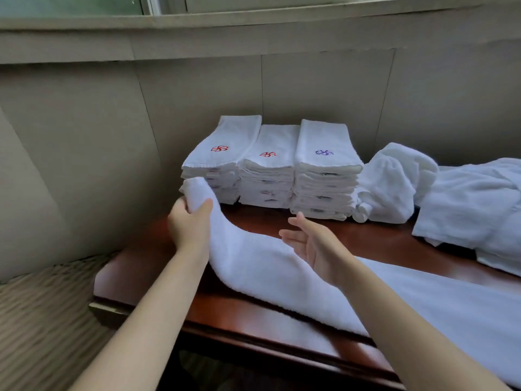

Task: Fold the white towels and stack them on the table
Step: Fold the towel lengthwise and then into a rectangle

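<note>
Three folded white towel stacks (270,170) are done. A long white towel (282,266) is gripped by the left hand (189,224); the right hand (313,244) is splayed, empty. Far right, crumpled white towels (394,182) are left unfolded.

- We see two slim arms, the left forearm (146,314) and the right forearm (408,320), both bare right to the bottom edge of the view.
- Our left hand (187,224) is bare, shown from the back, with smooth skin over the wrist and thumb.
- Our right hand (313,244) is bare as well, with long, slender fingers.
- The fingernails are too blurred for us to tell anything about them.
- Whatever clothing we wear lies outside the view.
</note>
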The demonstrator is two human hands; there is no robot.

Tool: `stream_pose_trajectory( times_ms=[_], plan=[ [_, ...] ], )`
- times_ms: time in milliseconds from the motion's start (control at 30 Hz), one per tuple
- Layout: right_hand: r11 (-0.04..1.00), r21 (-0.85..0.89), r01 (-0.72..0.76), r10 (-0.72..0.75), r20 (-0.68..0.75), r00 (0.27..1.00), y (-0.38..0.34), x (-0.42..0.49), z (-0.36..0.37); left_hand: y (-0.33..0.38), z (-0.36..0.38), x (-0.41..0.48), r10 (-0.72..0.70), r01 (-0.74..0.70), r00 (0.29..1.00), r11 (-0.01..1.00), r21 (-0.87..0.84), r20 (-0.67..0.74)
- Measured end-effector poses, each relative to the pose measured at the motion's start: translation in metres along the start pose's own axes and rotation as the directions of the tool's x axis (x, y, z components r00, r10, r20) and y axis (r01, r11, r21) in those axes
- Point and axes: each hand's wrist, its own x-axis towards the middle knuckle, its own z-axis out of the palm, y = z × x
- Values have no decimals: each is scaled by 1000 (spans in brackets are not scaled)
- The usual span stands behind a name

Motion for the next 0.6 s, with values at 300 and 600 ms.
stream_pose_trajectory(
  times_ms=[300,600],
  plan=[
    [987,-2,-162,159,-177,971,-25,-37,-78,0,55,-110,153,-895,52,445,-22,987],
    [861,-456,-225,-131,-627,768,-59,-98,-155,17,72,-90,278,-768,461,602,221,842]
  ],
)
